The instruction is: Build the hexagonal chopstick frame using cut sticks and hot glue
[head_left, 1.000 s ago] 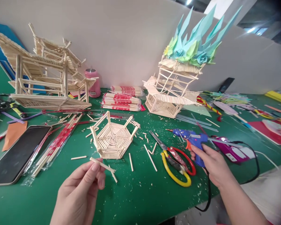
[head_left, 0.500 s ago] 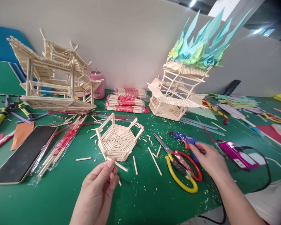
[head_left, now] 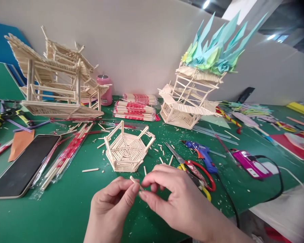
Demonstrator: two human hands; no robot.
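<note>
A short wooden stick (head_left: 134, 180) is pinched between the thumb and fingers of my left hand (head_left: 114, 204), in front of the small frame. My right hand (head_left: 174, 199) meets it from the right, thumb and forefinger closed around the stick's other end. Just beyond lies a web-patterned base built of sticks (head_left: 128, 152), with short posts standing up along its rim. The blue glue gun (head_left: 205, 157) rests on the table to the right. Scissors with red and yellow handles (head_left: 200, 172) lie partly hidden behind my right hand.
Stick pavilion models stand at the left (head_left: 63, 84) and right (head_left: 190, 104), the right one topped with paper leaves. Packed stick bundles (head_left: 135, 110), a pink bottle (head_left: 105, 89), a phone (head_left: 25, 165) and a magenta box with a cord (head_left: 252, 163) are around. Cut pieces litter the green table (head_left: 66, 216).
My right hand has let go of the glue gun, which now lies on the table. It has moved left to the stick in my left hand. The stick's tilt has shifted.
</note>
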